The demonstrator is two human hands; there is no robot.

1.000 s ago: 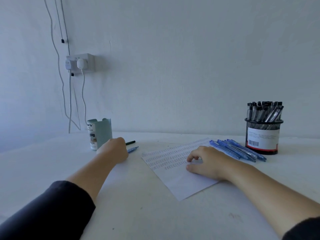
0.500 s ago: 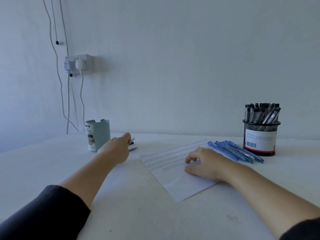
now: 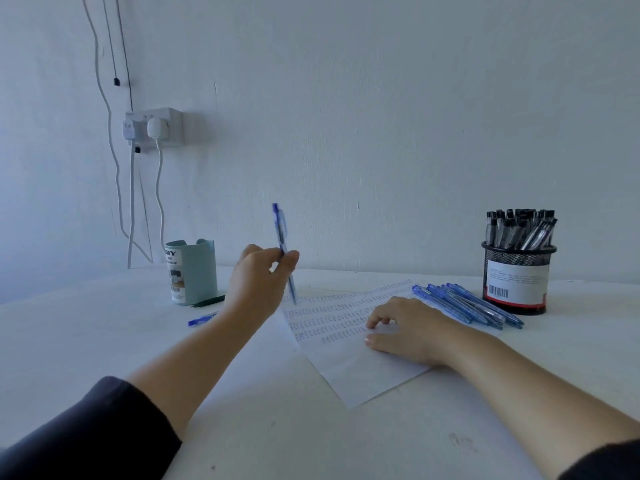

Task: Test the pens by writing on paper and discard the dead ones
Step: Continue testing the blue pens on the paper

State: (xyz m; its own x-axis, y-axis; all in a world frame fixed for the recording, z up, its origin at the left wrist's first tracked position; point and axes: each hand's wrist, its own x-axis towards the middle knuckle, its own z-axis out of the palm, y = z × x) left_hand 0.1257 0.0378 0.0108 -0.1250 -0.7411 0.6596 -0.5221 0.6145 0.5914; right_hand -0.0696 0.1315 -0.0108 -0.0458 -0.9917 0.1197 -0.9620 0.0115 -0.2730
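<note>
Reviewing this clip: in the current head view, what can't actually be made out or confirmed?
- Tip of the blue pen in the left hand: motion-blurred, so extended or retracted is unclear.
- Marks on the paper: too small to read.
- Pen on the table: partly hidden behind the left forearm.
- Inside of the teal cup: hidden by its wall.
- Label of the mesh holder: too small to read.
- Right hand: its palm hides the paper beneath it.

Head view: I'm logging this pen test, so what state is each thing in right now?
Left hand: pinches a blue pen, raised, tip down.
Right hand: flat on the paper.
Paper: rows of scribbles on its far half.
Loose blue pens: lying beside the mesh cup.
Mesh cup: full of pens.
Green holder: upright.
</note>
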